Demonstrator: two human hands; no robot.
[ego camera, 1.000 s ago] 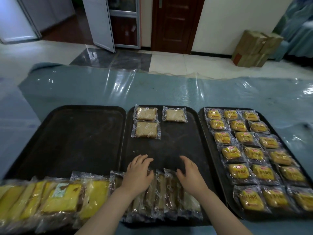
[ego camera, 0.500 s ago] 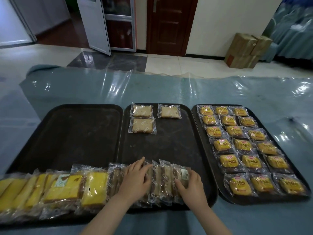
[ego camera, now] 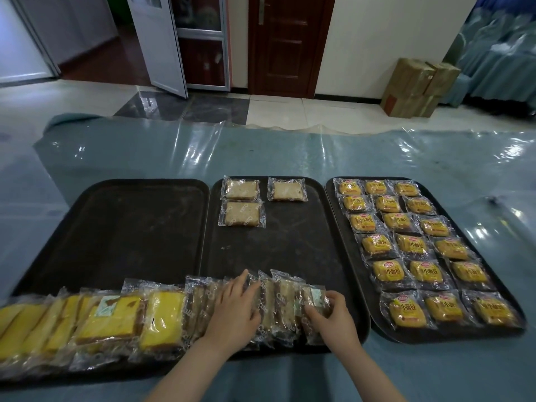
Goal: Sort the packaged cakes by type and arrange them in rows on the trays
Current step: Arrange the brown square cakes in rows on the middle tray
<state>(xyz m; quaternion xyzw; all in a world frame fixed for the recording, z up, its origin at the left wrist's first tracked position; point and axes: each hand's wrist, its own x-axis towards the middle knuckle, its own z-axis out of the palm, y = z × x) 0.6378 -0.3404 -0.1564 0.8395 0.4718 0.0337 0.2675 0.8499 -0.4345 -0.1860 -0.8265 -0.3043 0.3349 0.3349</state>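
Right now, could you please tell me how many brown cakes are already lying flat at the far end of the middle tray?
3: one at the far left corner, one just nearer, below it, and one to the right in the far row. None there looks hidden.

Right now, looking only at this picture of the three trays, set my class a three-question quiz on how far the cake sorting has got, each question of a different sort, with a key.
1. True or false: the left tray holds flat-laid rows at its far end.
2. How many brown cakes lie flat at the far end of the middle tray? A two, B three, C five.
3. Fill in: the right hand pinches a package from the upright row at the ____ edge of the middle tray, while the left hand rests on it.

Key: 1 false; 2 B; 3 near.
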